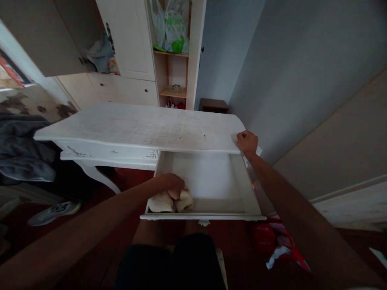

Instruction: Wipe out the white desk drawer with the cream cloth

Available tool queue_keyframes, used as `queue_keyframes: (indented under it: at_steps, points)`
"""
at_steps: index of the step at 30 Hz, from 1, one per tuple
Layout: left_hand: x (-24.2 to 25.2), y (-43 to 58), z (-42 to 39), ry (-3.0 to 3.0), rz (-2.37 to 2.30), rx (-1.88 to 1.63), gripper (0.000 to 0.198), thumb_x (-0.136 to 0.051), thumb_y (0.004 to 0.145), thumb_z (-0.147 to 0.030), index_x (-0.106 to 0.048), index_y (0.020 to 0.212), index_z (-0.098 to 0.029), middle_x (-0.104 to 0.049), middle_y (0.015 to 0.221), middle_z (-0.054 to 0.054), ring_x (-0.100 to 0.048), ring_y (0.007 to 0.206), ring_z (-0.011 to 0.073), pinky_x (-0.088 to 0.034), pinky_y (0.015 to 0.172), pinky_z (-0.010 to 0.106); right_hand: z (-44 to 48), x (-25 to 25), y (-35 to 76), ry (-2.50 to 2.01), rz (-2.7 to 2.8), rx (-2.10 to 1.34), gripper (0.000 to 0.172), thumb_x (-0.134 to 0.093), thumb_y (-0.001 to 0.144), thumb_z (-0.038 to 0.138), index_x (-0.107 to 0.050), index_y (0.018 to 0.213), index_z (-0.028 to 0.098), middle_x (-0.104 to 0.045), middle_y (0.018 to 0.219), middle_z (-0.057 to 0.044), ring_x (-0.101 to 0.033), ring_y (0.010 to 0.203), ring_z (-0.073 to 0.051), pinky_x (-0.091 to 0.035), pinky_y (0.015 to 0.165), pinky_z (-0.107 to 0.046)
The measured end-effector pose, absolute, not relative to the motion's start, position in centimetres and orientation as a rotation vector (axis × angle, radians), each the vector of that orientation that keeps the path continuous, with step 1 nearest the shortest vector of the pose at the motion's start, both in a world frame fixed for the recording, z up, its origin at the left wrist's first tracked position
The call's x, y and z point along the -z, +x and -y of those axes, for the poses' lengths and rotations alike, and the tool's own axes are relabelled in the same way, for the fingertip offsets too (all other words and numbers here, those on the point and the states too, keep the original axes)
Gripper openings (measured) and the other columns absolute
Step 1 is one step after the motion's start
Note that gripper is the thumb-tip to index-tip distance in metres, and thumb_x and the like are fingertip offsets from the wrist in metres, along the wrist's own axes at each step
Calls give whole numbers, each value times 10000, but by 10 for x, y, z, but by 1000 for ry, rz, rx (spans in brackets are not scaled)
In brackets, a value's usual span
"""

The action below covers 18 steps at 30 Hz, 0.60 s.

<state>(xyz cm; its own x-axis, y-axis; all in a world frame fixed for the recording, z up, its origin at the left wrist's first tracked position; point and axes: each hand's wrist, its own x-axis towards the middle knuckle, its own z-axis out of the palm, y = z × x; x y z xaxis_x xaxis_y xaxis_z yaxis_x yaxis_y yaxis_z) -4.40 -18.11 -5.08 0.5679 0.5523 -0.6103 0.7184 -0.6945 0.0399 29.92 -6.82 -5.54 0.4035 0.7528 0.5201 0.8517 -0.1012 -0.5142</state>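
A white desk (136,125) stands before me with one drawer (211,181) pulled out toward my lap. Inside the drawer, at its near left corner, my left hand (173,186) is closed on a bunched cream cloth (161,202). The cloth touches the drawer's floor and front panel. On the right end of the desktop rests my right hand (248,141), curled into a fist near the edge; whether something is inside it is hidden. Dark smudges and small spots mark the desktop.
Behind the desk stands a white wardrobe (130,40) with open doors and a plastic bag (175,30) on a shelf. Grey clothing (24,149) hangs at the left. A shoe (54,212) lies on the floor, and red bags (272,239) sit to the right.
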Motion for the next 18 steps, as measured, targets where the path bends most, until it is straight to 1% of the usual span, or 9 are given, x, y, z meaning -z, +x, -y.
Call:
queue_keyframes:
  at_steps: [2,4,6,8,10,12,15,18]
  points:
    - [57,-36,185,2530,-1079,729,274,-712,707,-160,-808,960,-198,-790,986,161,-739,911,327,-572,772,409,68,55,299,-1879,1374,158,284,-504,856,256,-769,812,163,-751,748,-97,-678,772,-251,-502,791,-349]
    - [63,-20,192,2550,-1072,569,306,-687,754,-195,-794,1039,-220,-789,1033,129,-733,938,300,-564,776,379,67,56,299,-1872,1371,161,283,-502,859,259,-767,809,172,-749,743,-87,-672,772,-248,-502,788,-345]
    - [66,5,199,2554,-983,445,349,-669,786,-211,-775,1116,-247,-782,1101,95,-725,975,267,-559,791,344,67,56,300,-1859,1375,156,280,-500,862,260,-761,806,176,-744,735,-79,-668,766,-241,-502,786,-340]
    - [66,35,205,2573,-853,430,399,-663,799,-220,-754,1185,-267,-769,1165,78,-717,1011,251,-560,799,324,66,55,300,-1856,1381,148,278,-497,864,259,-754,799,175,-743,735,-78,-666,759,-235,-501,789,-335]
    - [63,68,210,2614,-742,473,424,-660,812,-232,-742,1228,-253,-756,1201,97,-714,1037,262,-567,792,327,66,54,300,-1866,1384,146,283,-491,869,260,-748,791,170,-743,743,-84,-664,746,-229,-499,791,-334]
    - [61,98,216,2667,-665,465,429,-650,835,-244,-736,1254,-210,-745,1216,137,-714,1053,283,-573,792,344,66,53,300,-1874,1384,148,290,-484,877,263,-742,788,166,-742,751,-88,-662,739,-225,-497,793,-332]
    - [64,131,225,2755,-635,400,366,-633,876,-241,-756,1203,-134,-740,1188,197,-711,1066,320,-573,815,392,65,53,300,-1883,1380,145,294,-480,886,269,-734,777,168,-735,744,-85,-660,747,-226,-495,802,-333]
    - [75,146,227,2893,-649,314,272,-577,926,-193,-787,1078,-110,-740,1131,226,-694,1089,350,-546,870,463,65,54,301,-1870,1377,132,298,-475,895,274,-729,775,175,-728,734,-78,-657,750,-228,-494,808,-337]
